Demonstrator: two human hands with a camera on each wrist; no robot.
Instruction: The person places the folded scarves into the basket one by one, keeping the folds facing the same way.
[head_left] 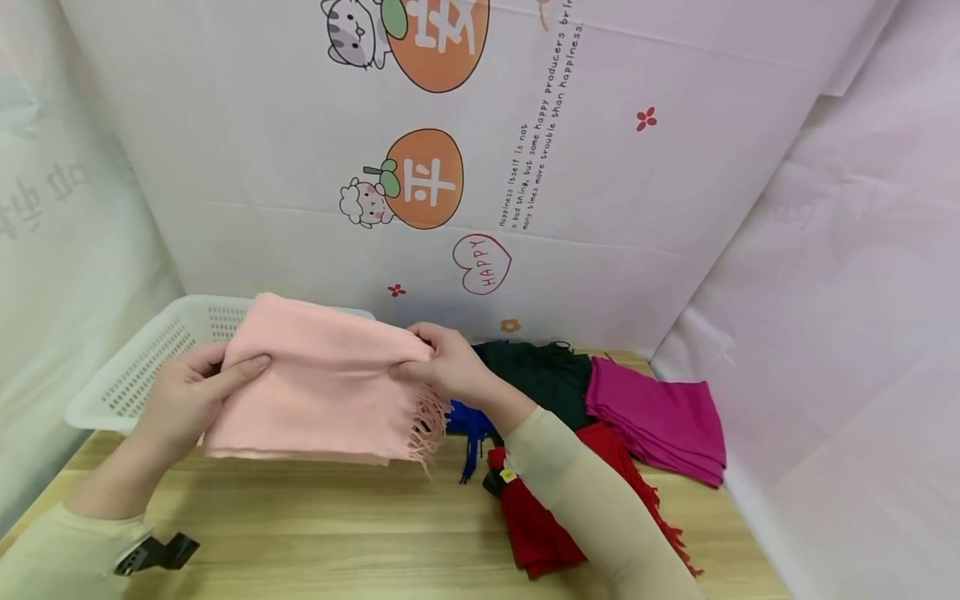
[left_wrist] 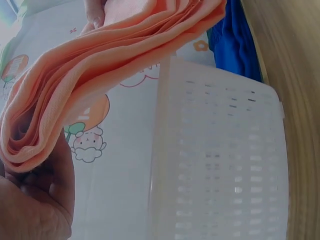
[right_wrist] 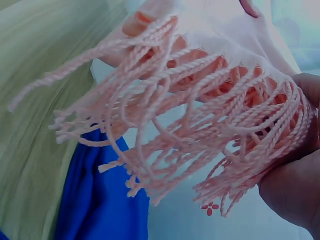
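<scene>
Folded pink scarf (head_left: 322, 379) held between my two hands, clear of the wooden table (head_left: 337, 542) and in front of the white basket (head_left: 142, 354), whose right-hand part it hides from the head camera. My left hand (head_left: 180, 404) grips the scarf at the end that overlaps the basket, thumb laid flat on the upper face and fingers curled beneath; the left-wrist view shows the layers nested one inside another at this fold. My right hand (head_left: 453, 367) pinches the other end, beyond the basket's right side, beside the hanging fringe (right_wrist: 200, 110) (its strands are twisted like thin cords).

Remaining cloths all lie to the right of the basket: blue cloth (head_left: 467, 418) nearest to it, partly hidden by my right hand and the scarf; dark green cloth (head_left: 536, 379) next; magenta cloth (head_left: 660, 417), folded, farthest off; red cloth (head_left: 540, 525), fringed, closer to me than the basket is and partly covered by my sleeve (head_left: 592, 500). Behind the basket rises a white printed sheet (head_left: 262, 167) bearing orange fruits.
</scene>
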